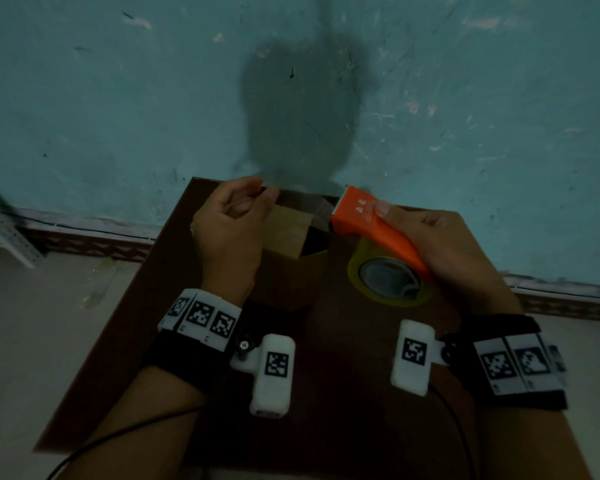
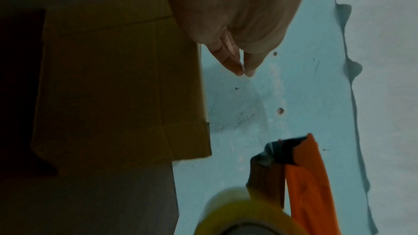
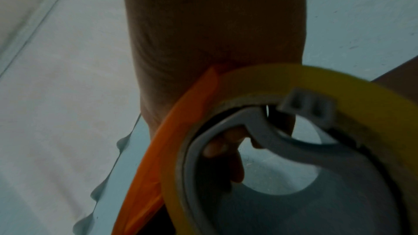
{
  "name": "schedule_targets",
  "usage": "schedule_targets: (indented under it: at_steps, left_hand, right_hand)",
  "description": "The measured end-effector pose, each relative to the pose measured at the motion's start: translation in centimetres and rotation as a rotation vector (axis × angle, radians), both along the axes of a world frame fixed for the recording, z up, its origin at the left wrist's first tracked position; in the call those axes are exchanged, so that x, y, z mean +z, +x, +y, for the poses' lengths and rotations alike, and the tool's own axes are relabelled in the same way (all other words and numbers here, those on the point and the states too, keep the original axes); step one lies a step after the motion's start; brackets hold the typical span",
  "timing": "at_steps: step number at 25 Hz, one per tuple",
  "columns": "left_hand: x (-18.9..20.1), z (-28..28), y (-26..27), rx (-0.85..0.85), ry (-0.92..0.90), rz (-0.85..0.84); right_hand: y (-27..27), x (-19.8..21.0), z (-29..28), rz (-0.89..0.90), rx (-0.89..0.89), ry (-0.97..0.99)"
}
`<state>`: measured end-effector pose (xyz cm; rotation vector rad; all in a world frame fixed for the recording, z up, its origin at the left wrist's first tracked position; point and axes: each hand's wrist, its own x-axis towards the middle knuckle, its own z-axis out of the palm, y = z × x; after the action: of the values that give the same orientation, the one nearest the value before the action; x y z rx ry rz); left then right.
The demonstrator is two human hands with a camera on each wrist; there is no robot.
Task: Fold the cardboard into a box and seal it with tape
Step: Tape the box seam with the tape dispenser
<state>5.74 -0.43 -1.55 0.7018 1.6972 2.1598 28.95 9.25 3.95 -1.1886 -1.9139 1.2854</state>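
Left of the box [image 1: 291, 233], standing open on the table [image 1: 343, 427], our left hand [image 1: 231, 216] pinches a tape end; right of it, our right hand [image 1: 440, 240] grips the dispenser [image 1: 371, 223]. Slack risks tape sticking to itself.

Both wrists wear black straps [image 1: 187, 355] with white coded marker tiles [image 1: 201, 315], white cameras [image 1: 272, 374], black cables [image 1: 125, 431]

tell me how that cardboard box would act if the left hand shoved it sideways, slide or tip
The cardboard box looks thin-walled, open-topped and apparently empty, so it is probably light and would likely slide on the smooth brown table. It stands fairly tall for its footprint, so a push near the top, where the left hand is, could tip it. Its flaps would probably flex.
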Motion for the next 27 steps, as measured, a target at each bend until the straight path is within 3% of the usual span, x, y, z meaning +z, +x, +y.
schedule_targets:
  at_steps: [4,8,12,17,27]
  left_hand:
    - [0.0,-0.1,-1.0,0.006,-0.011,0.065]
    - [-0.3,-0.4,-1.1,0.054,-0.132,0.276]
    - [-1.0,-0.4,-1.1,0.109,-0.279,0.519]
    - [-2.2,0.2,-1.0,0.171,-0.301,0.763]
    - [-2.3,0.4,0.2,0.198,-0.444,0.844]
  right_hand:
    - [-0.4,-0.6,0.7,-0.084,-0.030,0.055]
    - [-0.7,-1.2,1.0,-0.124,-0.040,0.074]
    - [-1.3,-2.3,1.5,-0.078,-0.105,0.084]
    - [-1.3,-2.5,1.6,0.028,-0.185,0.077]
    - [-1.1,-2.4,1.5,0.056,-0.191,0.026]
